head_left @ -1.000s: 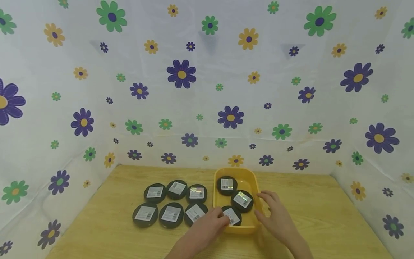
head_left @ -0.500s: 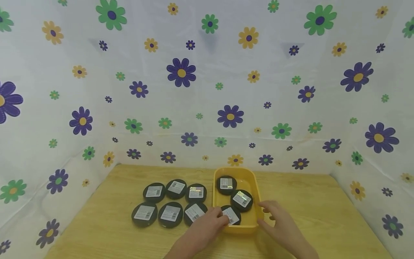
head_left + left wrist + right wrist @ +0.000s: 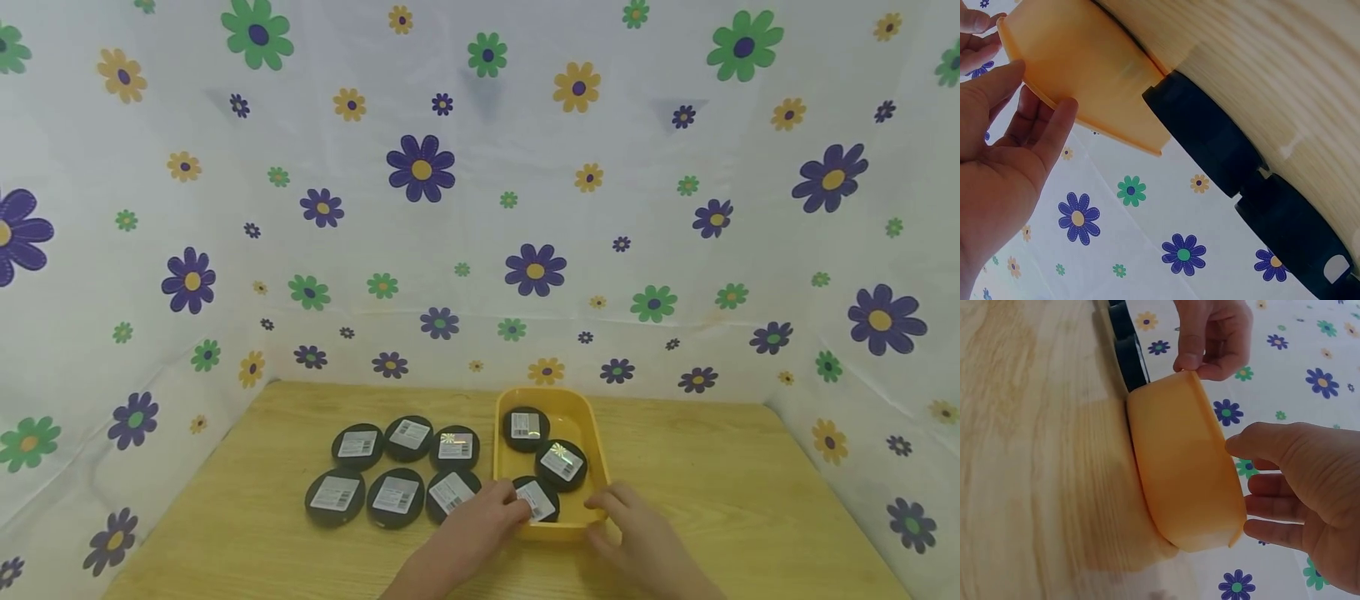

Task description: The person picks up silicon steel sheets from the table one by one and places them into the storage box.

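A yellow plastic tray (image 3: 555,532) stands on the table, with three flat round black containers (image 3: 562,464) inside, white labels upward. My left hand (image 3: 480,527) holds the near left corner, its fingers curled over the rim; in the left wrist view, the rim of the tray (image 3: 1085,62) runs between thumb and fingers of the left hand (image 3: 1004,156). At the near right corner my right hand (image 3: 637,533) grips the rim, fingertips over the inner side. The right wrist view has the thumb of the right hand (image 3: 1316,487) against the rim of the tray (image 3: 1179,456).
Several more round black containers (image 3: 395,497) lie in two rows left of the tray, the nearest partly hidden by my left hand. Bare wooden table (image 3: 712,475) extends to the right. A white flowered cloth (image 3: 480,225) encloses the back and sides.
My right hand slid from the tray's right side toward me to the near right corner, and its fingers came over the rim. The left hand, tray and containers stayed put.
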Demonstrator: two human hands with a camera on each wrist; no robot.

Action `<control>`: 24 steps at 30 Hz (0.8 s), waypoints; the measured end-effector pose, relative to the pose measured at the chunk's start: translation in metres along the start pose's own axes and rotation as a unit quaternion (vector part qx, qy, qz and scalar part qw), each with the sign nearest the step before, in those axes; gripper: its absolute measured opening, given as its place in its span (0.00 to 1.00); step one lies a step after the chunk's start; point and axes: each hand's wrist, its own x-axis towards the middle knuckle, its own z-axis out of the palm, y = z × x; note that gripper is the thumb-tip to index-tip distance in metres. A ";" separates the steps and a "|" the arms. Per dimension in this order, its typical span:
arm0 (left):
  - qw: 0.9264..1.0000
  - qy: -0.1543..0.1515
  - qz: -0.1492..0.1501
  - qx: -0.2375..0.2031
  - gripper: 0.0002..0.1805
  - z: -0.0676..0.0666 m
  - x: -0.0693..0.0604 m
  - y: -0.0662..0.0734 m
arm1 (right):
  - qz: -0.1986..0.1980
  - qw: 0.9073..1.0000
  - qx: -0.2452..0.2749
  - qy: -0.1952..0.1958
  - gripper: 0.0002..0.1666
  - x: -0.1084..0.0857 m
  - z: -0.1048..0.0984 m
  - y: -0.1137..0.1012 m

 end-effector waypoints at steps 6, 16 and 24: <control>1.000 0.005 0.007 0.003 0.02 0.001 0.001 -0.001 | -0.025 1.000 -0.017 0.005 0.13 -0.003 0.005 0.004; 1.000 0.013 0.007 0.015 0.02 0.000 0.001 0.001 | -0.088 0.995 -0.016 0.044 0.16 -0.004 0.014 0.009; 1.000 -0.005 0.002 0.014 0.04 -0.002 0.002 0.002 | -0.106 0.991 -0.034 0.078 0.17 -0.004 0.018 0.008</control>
